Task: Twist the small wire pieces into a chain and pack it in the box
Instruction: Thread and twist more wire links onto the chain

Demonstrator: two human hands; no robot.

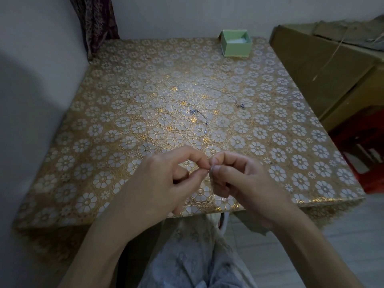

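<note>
Over the near edge of a table [68, 146] laid with a gold, flower-patterned cloth, we bring our two hands together, fingertips meeting at a single point. Our left hand [164, 179] pinches thumb against forefinger, and our right hand [241, 181] does the same from the other side, so that both are closed on a small wire piece [209, 171] held between them. The piece is so fine, and so covered by our fingertips, that we cannot tell which way it points; only a thin pale glint shows at the meeting point. It sits directly between the two hands, above the cloth.

Farther out on the table, well apart from our hands, lies the chain [223, 94], a thin strand curving in an arc across the middle of the cloth. Its long axis runs from lower left to upper right and back down, with a small knotted cluster at its right end and another at its left, from which a short tail with tiny beads points toward us.

A small green box [236, 49], open at the top, stands near the far edge. A cardboard carton [315, 65] stands just beside the table on the right.
</note>
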